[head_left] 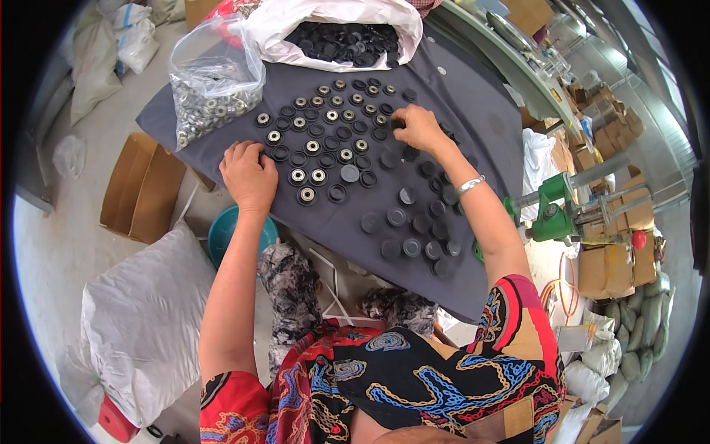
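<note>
My right hand [418,126] is closed at the far side of the grey cloth-covered table [473,222], its fingertips pinched on a black round cap [398,123]. By the left table edge, my left hand [250,176] has curled fingers; a dark bit shows between thumb and forefinger, mostly hidden. Between the hands lie rows of open black caps [298,159], several holding a silver ball bearing [318,176]. One cap [350,173] in these rows lies closed side up. More loose black caps [396,217] are scattered beneath my right forearm.
A clear plastic bag of bearings [214,103] stands at the far left corner, beside a white sack [270,29] full of black caps. On the floor are a cardboard box [144,189], a teal basin [222,237] and a stuffed white sack [148,296]. Right stands a green clamp-like machine [551,207].
</note>
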{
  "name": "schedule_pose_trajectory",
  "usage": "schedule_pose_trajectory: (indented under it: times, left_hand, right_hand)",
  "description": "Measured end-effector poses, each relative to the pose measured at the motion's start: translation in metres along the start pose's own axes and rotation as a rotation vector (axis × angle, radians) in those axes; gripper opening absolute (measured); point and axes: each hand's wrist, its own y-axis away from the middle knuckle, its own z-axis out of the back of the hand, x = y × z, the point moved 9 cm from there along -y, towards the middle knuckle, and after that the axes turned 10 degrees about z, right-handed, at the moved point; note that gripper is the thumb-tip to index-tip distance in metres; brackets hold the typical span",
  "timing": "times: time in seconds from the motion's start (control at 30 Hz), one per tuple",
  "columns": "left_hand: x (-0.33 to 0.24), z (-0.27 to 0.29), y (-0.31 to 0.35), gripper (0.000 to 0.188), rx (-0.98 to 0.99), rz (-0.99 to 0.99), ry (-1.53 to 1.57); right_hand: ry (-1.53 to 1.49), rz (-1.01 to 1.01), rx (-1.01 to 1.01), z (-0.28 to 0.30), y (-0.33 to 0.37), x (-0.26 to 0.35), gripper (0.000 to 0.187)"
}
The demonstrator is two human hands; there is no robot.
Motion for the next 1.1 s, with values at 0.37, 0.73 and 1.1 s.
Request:
schedule_pose_trajectory:
  times: [0.37, 0.73, 1.1]
  left_hand:
    - [-0.001, 0.002, 0.000, 0.014, 0.002, -0.001, 0.012]
    - [-0.001, 0.002, 0.000, 0.015, -0.006, -0.002, 0.013]
    - [-0.002, 0.001, 0.000, 0.014, 0.002, 0.002, 0.022]
  right_hand:
    - [-0.019, -0.087, 0.017, -0.008, -0.033, 0.009, 0.036]
    - [0.070, -0.164, 0.011, 0.012, -0.010, -0.005, 0.034]
    - [0.103, -0.042, 0.053, -0.010, -0.059, -0.021, 0.038]
